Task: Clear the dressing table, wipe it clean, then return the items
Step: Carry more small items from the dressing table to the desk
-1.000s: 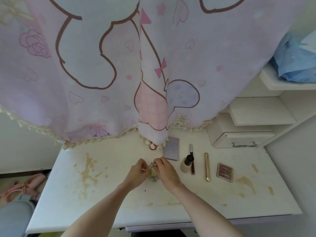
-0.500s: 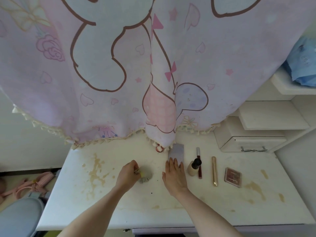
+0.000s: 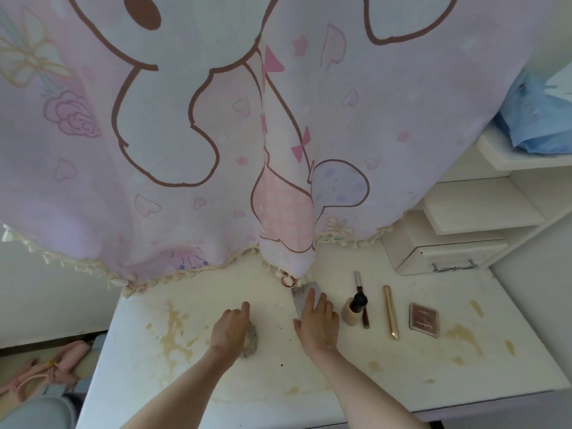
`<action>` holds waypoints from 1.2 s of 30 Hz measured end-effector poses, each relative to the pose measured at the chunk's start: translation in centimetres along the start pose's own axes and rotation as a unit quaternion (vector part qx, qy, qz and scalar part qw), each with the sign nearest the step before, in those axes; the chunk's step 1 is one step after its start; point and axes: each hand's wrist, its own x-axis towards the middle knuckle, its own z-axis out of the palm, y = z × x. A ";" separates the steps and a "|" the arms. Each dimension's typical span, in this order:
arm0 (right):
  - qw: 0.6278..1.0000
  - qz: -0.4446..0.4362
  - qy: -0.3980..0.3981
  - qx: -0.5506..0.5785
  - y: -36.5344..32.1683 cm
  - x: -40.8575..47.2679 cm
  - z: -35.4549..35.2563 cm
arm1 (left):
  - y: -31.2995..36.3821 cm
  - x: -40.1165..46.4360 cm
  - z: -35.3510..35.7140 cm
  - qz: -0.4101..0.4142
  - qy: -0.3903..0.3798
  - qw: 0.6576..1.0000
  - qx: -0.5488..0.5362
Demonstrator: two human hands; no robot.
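The white dressing table [image 3: 309, 379] carries yellow-brown stains. My left hand [image 3: 230, 328] lies over a grey hair scrunchie [image 3: 251, 340], with its fingers curled onto it; most of the scrunchie is hidden. My right hand [image 3: 315, 320] rests with straight fingers on a silver rectangular compact [image 3: 299, 297] at the curtain's hem. To the right of that hand lie a beige foundation bottle [image 3: 351, 314] with a black cap, a dark red lip tube [image 3: 360, 294], a gold tube [image 3: 390, 312] and a brown-pink palette [image 3: 424, 319].
A pink cartoon curtain [image 3: 185, 150] hangs over the table's back edge. A white drawer box [image 3: 448, 252] and shelves stand at the back right, with a blue cloth [image 3: 541, 119] on the top shelf. Pink straps [image 3: 46, 370] lie on the floor to the left.
Both hands were together on the scrunchie a second ago. My right hand has since moved right and forward onto the silver compact, while my left hand stayed down over the scrunchie.
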 end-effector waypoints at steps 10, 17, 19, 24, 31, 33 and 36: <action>0.988 0.131 -0.038 0.077 -2.5 0.3 0.0 | -1.6 0.6 -1.5 0.136 0.038 0.990 -0.026; 0.990 0.111 0.082 0.024 -2.8 -3.5 0.8 | 0.7 1.3 -3.8 0.256 0.116 0.959 -0.045; 0.986 0.107 0.124 0.034 -1.8 -4.8 0.7 | 2.1 1.4 -3.8 0.301 0.125 0.944 -0.042; 0.962 0.185 0.197 0.028 2.8 -9.8 -0.6 | 8.4 -0.2 -3.7 0.454 0.156 0.877 0.005; 0.896 0.365 0.254 0.015 11.5 -23.2 -2.4 | 20.0 -9.4 -3.6 0.630 0.148 0.762 0.018; 0.867 0.421 0.266 -0.001 14.1 -28.1 -3.0 | 23.3 -13.7 -3.6 0.662 0.140 0.736 0.022; 0.819 0.512 0.259 -0.016 17.4 -36.4 -4.1 | 28.6 -21.0 -3.5 0.689 0.108 0.716 0.039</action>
